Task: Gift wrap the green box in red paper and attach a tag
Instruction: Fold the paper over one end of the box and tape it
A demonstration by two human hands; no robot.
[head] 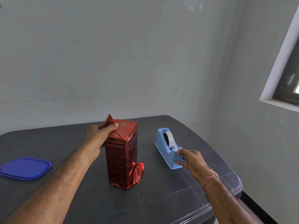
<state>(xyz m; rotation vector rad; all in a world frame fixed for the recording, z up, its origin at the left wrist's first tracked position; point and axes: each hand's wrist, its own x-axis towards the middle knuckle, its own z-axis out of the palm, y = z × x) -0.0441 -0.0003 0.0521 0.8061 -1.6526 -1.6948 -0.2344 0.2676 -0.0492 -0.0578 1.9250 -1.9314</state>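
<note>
The left grip [98, 135] clamps the top flap of the upright red-wrapped box [123, 159] at centre frame. The right grip [192, 162], fingers apart, touches the blue tape dispenser [161, 146].

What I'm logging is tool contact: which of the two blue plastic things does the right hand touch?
The light blue plastic tape dispenser: the right hand touches its near end. The dark blue flat plastic lid lies untouched at far left.

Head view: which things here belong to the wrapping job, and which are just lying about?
In the job:
box, in red paper, top flap pinched by the left hand
tape dispenser, touched by the right hand

Lying about:
blue lid, left on the table
</note>
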